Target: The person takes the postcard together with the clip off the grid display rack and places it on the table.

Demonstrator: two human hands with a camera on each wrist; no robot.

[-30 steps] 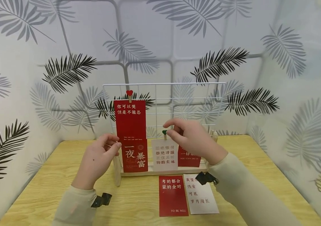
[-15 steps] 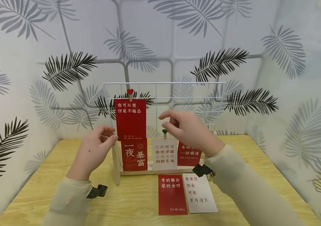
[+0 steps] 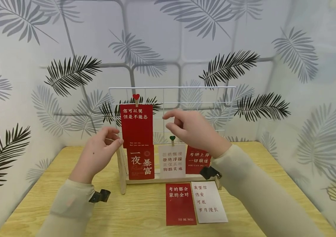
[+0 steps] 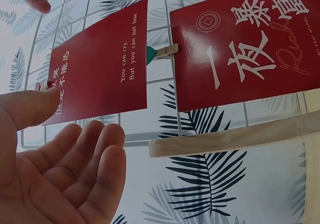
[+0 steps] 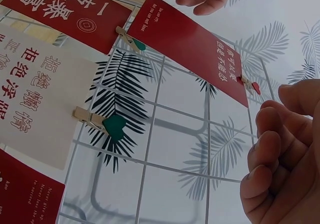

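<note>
My left hand (image 3: 97, 152) hovers at the left edge of the upper red card (image 3: 136, 130), fingers loosely bent and holding nothing. Whether its thumb touches the card, I cannot tell. My right hand (image 3: 196, 130) hangs empty before the white wire grid (image 3: 197, 87), above a green heart clothespin (image 3: 172, 139) that fastens a white card (image 3: 172, 164). A red heart clothespin (image 3: 136, 98) fastens the upper red card. Below that hangs another red card (image 3: 141, 164), whose green clothespin (image 4: 161, 53) shows in the left wrist view. A third red card (image 3: 197, 161) is partly behind my right wrist.
In front of the grid's wooden base (image 3: 159, 180), a loose red card (image 3: 181, 209) and a loose white card (image 3: 210, 214) lie side by side on the wooden table (image 3: 138, 210). Leaf-patterned walls (image 3: 304, 82) enclose the table at the back and sides.
The right hand has risen from beside the green heart clothespin, drifting slightly left. The left hand has shifted a little up and left. The cards stay in place.
</note>
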